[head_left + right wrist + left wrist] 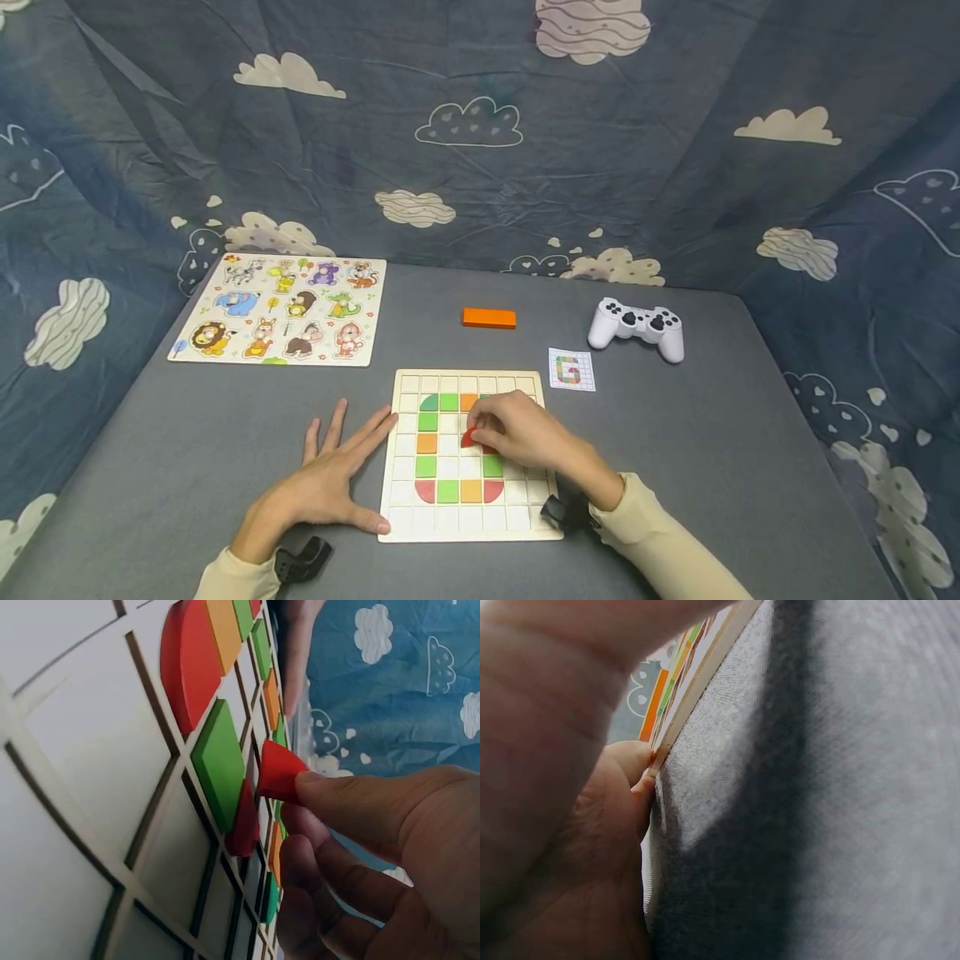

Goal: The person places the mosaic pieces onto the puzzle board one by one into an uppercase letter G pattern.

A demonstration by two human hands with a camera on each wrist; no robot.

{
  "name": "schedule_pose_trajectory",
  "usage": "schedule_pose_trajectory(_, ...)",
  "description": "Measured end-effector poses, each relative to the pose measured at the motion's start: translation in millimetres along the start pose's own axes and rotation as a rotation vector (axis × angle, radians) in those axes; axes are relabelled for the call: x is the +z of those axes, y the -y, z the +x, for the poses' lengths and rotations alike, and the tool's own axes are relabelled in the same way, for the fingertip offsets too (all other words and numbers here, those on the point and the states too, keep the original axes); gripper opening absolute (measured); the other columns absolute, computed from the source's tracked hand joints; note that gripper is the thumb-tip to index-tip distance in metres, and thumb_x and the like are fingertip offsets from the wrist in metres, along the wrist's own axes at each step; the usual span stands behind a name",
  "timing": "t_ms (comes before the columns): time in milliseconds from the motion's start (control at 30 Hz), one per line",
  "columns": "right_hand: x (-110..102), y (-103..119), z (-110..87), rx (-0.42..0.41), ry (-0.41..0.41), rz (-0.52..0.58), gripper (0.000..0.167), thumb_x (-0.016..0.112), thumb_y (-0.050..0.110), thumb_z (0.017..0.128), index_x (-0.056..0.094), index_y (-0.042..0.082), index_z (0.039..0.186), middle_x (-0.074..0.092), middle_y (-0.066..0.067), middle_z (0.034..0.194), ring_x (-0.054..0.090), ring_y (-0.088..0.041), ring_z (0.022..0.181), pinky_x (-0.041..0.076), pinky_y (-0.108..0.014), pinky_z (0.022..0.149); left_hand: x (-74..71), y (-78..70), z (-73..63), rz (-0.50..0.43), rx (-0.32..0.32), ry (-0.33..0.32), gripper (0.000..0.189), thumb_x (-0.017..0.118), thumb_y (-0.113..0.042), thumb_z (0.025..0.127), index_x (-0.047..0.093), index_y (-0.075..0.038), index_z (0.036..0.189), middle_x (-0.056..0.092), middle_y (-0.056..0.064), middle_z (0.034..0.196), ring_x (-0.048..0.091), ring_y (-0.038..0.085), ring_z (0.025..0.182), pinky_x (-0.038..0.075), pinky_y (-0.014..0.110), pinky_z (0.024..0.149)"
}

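Note:
A white wooden grid board [472, 523] lies in the middle of the table. Green, orange, red and teal tiles form a ring of pieces on it. My right hand [521, 429] pinches a red quarter-round tile [281, 771] between thumb and fingers, just above the board. Below it in the right wrist view sit a green tile [220, 766] and another red tile [241, 825]. At the board's left edge my left hand [322, 483] rests with fingers spread, thumb and index finger touching the rim. The right hand hides part of the ring in the head view.
Right of the board lies a small pattern card [572, 370] with a coloured G. A white game controller [636, 327] is behind it. An orange block [489, 318] lies beyond the board, and an animal puzzle board [277, 312] at the back left. A cloud-patterned cloth surrounds the table.

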State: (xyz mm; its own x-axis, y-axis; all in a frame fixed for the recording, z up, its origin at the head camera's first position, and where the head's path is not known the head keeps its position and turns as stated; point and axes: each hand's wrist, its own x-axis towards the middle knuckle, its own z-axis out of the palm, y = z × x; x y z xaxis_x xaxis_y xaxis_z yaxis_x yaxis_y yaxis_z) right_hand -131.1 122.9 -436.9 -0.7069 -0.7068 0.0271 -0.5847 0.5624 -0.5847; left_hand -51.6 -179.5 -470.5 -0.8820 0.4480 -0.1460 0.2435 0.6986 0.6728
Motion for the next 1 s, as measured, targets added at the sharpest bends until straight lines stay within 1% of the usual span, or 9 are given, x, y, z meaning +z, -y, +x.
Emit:
schedule_pose_trajectory(100, 1.2, 0.0, 0.5, 0.003, 0.012, -0.01, 0.006, 0.073, 0.01, 0.09, 0.072, 0.016, 0.092, 0.062, 0.011, 0.071, 0.051, 0.0, 0.064, 0.046, -0.019, 0.063, -0.3, 0.3, -0.2, -0.001, 0.002, -0.001, 0.134, 0.089, -0.065, 0.055, 0.02, -0.022, 0.162, 0.015, 0.004, 0.169, -0.021, 0.052, 0.148, -0.02, 0.076, 0.105)
schedule_pose_trajectory(300, 2.0, -0.6, 1.2, 0.024, 0.003, -0.053, 0.005, 0.074, 0.012, 0.089, 0.072, 0.017, 0.088, 0.06, 0.013, 0.069, 0.05, 0.0, 0.062, 0.044, -0.018, 0.061, -0.9, -0.1, -0.3, 0.002, 0.003, -0.002, 0.134, 0.089, -0.065, 0.055, 0.02, -0.022, 0.162, 0.015, 0.005, 0.169, -0.022, 0.052, 0.148, -0.02, 0.076, 0.105)
schedule_pose_trajectory(467, 2.7, -1.5, 1.9, 0.028, 0.016, -0.056, 0.005, 0.075, 0.014, 0.089, 0.073, 0.018, 0.087, 0.061, 0.014, 0.069, 0.05, 0.0, 0.063, 0.044, -0.018, 0.061, -1.3, -1.2, -0.9, -0.006, -0.002, -0.001, 0.134, 0.089, -0.064, 0.055, 0.02, -0.022, 0.162, 0.015, 0.006, 0.169, -0.022, 0.053, 0.148, -0.021, 0.076, 0.105)
schedule_pose_trajectory(733, 3.6, -1.7, 1.9, -0.005, 0.017, -0.12, 0.004, 0.074, 0.018, 0.089, 0.074, 0.016, 0.086, 0.066, 0.01, 0.083, 0.051, -0.008, 0.072, 0.043, -0.024, 0.073, -1.5, -1.6, -1.1, -0.005, -0.006, 0.001, 0.133, 0.09, -0.063, 0.056, 0.02, -0.022, 0.162, 0.014, 0.006, 0.169, -0.022, 0.053, 0.147, -0.02, 0.076, 0.105)
schedule_pose_trajectory(867, 4.0, -1.6, 2.5, 0.004, 0.023, -0.127, 0.005, 0.075, 0.02, 0.09, 0.074, 0.016, 0.086, 0.068, 0.011, 0.083, 0.053, -0.008, 0.073, 0.045, -0.026, 0.075, -1.4, -1.2, -1.1, -0.004, -0.011, 0.001, 0.134, 0.089, -0.063, 0.056, 0.019, -0.022, 0.162, 0.014, 0.005, 0.17, -0.023, 0.052, 0.147, -0.02, 0.076, 0.105)
schedule_pose_trajectory(1000, 4.1, -1.5, 3.3, 0.02, 0.017, -0.14, 0.006, 0.076, 0.02, 0.088, 0.073, 0.019, 0.084, 0.065, 0.013, 0.078, 0.052, -0.006, 0.071, 0.045, -0.025, 0.072, -1.7, -0.9, -0.7, -0.005, -0.015, 0.001, 0.134, 0.089, -0.063, 0.056, 0.019, -0.022, 0.162, 0.013, 0.004, 0.17, -0.023, 0.052, 0.147, -0.02, 0.075, 0.106)
